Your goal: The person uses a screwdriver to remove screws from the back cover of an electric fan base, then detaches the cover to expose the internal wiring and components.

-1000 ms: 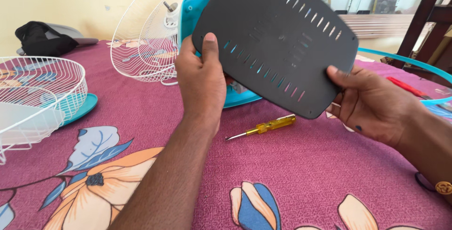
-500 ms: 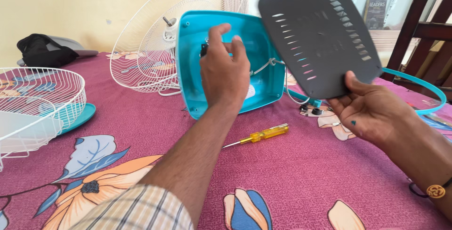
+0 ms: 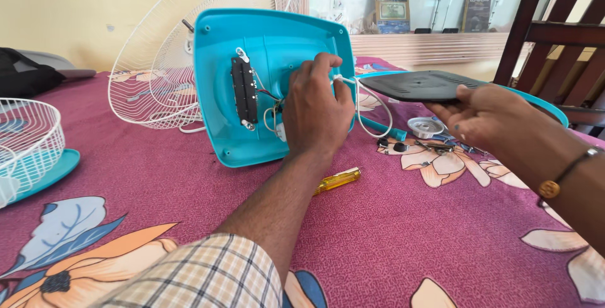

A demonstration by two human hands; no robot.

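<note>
A: Left hand (image 3: 317,109) is inside the upturned turquoise fan base (image 3: 265,81), fingers curled around the white wiring (image 3: 365,103) at its right edge.

B: And the right hand (image 3: 488,119)?

A: It's pinching the dark slotted cover plate (image 3: 422,86), held nearly flat, off to the right above the cloth.

B: What's lying around?

A: A yellow screwdriver (image 3: 337,180) just near of the base, partly behind the left forearm. White fan guard (image 3: 151,75) far left, small loose parts (image 3: 425,134) under the plate.
</note>
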